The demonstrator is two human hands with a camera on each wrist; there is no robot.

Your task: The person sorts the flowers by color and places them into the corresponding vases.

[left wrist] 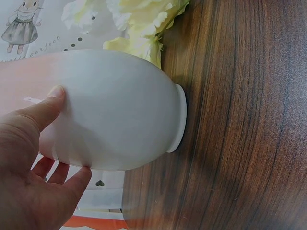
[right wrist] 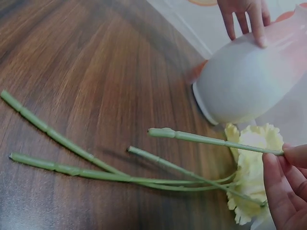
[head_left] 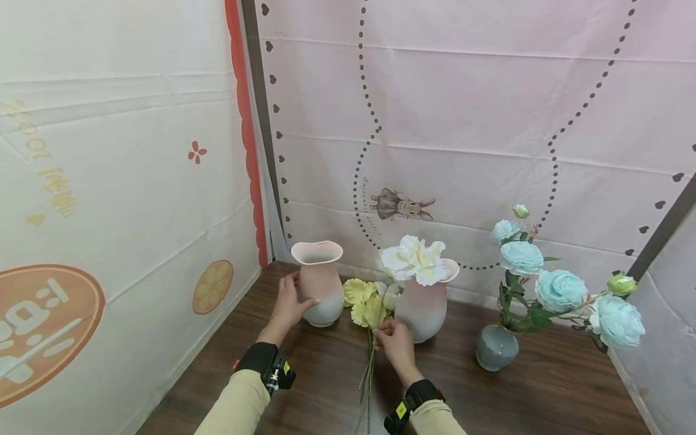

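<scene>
My left hand (head_left: 288, 305) grips the side of a pink-and-white vase (head_left: 319, 284) standing upright on the table, thumb on one side and fingers on the other. Its wavy mouth faces up. In the right wrist view, my right hand (right wrist: 288, 179) pinches a green flower stem (right wrist: 206, 139) between thumb and fingers; the fingers hide its upper end. Yellow flowers (head_left: 370, 305) lie between the two vases, their loose stems (right wrist: 72, 170) pointing toward me. Beside my right hand stands a second pink-and-white vase (head_left: 421, 311) with a white flower (head_left: 415, 260) in its mouth.
To the right, a small grey-blue vase (head_left: 497, 348) holds several pale blue flowers (head_left: 561, 290) that lean far out to the right. Printed cloth walls (head_left: 462, 109) enclose the brown wooden table (head_left: 544, 399) at the back and sides.
</scene>
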